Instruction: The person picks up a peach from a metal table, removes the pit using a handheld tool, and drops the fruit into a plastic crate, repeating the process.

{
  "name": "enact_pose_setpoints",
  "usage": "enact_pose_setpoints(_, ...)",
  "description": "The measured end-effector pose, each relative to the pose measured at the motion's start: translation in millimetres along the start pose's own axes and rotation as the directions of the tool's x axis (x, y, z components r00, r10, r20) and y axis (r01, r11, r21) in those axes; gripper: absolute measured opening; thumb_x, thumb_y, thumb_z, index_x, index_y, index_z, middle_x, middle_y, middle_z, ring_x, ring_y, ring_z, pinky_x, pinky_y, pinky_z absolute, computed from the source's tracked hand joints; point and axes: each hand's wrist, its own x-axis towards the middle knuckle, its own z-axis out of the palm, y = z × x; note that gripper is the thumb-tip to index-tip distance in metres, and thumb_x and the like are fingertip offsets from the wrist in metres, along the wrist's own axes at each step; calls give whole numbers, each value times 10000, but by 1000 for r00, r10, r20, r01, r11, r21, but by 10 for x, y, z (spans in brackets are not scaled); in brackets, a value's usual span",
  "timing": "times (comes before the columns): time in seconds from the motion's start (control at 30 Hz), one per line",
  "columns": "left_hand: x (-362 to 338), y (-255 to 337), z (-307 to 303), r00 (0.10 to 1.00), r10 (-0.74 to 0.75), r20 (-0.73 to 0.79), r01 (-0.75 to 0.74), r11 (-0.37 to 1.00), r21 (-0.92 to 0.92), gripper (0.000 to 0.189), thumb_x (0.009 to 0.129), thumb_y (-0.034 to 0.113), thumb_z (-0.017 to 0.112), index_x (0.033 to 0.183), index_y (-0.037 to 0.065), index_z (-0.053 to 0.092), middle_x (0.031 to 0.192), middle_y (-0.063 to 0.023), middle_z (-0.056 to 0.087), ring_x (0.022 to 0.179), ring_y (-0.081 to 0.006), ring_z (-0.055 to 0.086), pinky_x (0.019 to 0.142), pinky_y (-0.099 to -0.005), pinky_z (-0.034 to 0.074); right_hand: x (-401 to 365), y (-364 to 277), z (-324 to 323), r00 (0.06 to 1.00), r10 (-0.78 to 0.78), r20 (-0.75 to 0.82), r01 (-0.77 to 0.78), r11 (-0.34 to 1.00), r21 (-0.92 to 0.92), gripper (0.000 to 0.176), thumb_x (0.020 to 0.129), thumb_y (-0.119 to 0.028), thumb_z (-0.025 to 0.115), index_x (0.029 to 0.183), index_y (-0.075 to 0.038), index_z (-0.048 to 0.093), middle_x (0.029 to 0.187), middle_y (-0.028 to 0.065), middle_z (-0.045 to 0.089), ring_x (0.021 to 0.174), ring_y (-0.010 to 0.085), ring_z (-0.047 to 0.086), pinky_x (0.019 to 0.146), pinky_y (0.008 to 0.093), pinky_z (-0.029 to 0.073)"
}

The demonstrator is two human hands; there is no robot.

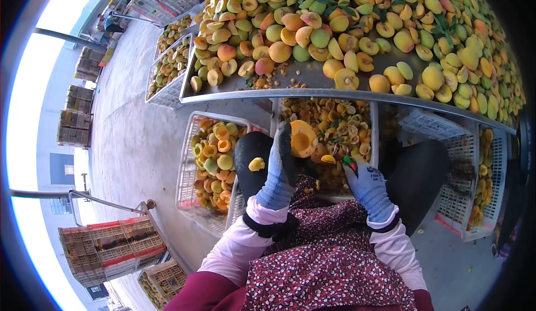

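Observation:
My left hand (277, 168), in a blue glove with a dark palm coating, is closed at the edge of a pitted orange peach half (302, 139), its hollow turned up toward me. My right hand (365, 181), gloved the same way, grips a small tool with a red and green handle (350, 162); its working end is hard to make out. Just left of that tool shows a small yellow-orange peach piece (328, 159). Another yellow piece (257, 164) overlaps my left knee. Below both hands, between my knees, stands a crate (374, 135) of peach pieces and pits.
A metal-edged table (262, 93) heaped with peach halves spans the front. A white crate (187, 165) of halves stands at my left, and more crates (459, 185) at my right. Stacked crates (111, 247) and distant people (111, 23) are farther left.

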Motion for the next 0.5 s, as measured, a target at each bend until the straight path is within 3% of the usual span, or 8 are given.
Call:
enact_pose_setpoints(0.03,-47,46,-14,998,63,-8,-63,996,59,544,906,481,493,1191,18,464,984,-108,598,828,-210,639,671,-301,556,-50,-80,-102,1000,-6,2,6,1000,-1,308,898,-268,518,1026,12,539,813,211,618,717,374,615,643,382,485)
enact_pose_setpoints(0.1,-122,64,-83,1000,-1,13,0,999,43,546,922,474,464,1201,5,468,1018,-117,588,863,-202,636,700,-303,560,-126,-200,-241,918,-251,-307,337,902,270,263,855,-139,552,1066,18,539,828,210,613,736,389,612,639,375,492)
enact_pose_setpoints(0.17,-284,79,39,996,92,-1,-87,954,286,562,926,497,436,1183,0,484,1045,-132,579,862,-193,635,702,-290,561,-181,-387,-362,891,-254,-376,386,860,334,289,816,-144,617,1056,3,552,838,198,606,744,371,613,626,397,490)
enact_pose_setpoints(0.3,-407,63,239,996,-13,-90,27,988,154,439,956,409,436,1116,12,532,976,-95,599,832,-138,616,601,-232,531,-125,-406,-380,796,-410,-445,475,879,40,326,794,-168,646,1064,-11,553,861,173,591,727,339,617,608,389,492)
enact_pose_setpoints(0.33,-432,0,175,913,354,204,-407,751,520,390,962,368,446,1103,18,545,951,-75,607,809,-120,612,591,-233,518,-115,-397,-369,802,-402,-442,456,890,18,336,790,-174,648,1070,-14,550,865,169,586,726,335,615,606,388,493)
enact_pose_setpoints(0.43,-320,-130,75,878,405,254,-476,689,546,470,890,388,569,1157,16,465,1050,-114,553,904,-250,595,767,-328,519,-63,-354,-310,807,-405,-430,436,900,-30,355,790,-197,645,1085,-25,547,872,162,578,728,327,612,603,383,494)
enact_pose_setpoints(0.47,-268,-148,37,880,403,253,-473,689,549,470,890,388,569,1157,16,465,1050,-114,553,904,-250,595,767,-328,519,-33,-332,-296,800,-418,-430,435,898,-64,364,793,-214,641,1094,-33,546,876,159,575,731,323,611,603,379,495)
enact_pose_setpoints(0.5,-205,-156,10,957,273,100,-290,863,414,451,901,379,553,1156,16,467,1045,-109,554,906,-244,596,766,-331,522,1,-310,-284,802,-414,-431,432,900,-61,364,793,-214,641,1094,-33,546,876,159,575,731,323,611,603,379,495)
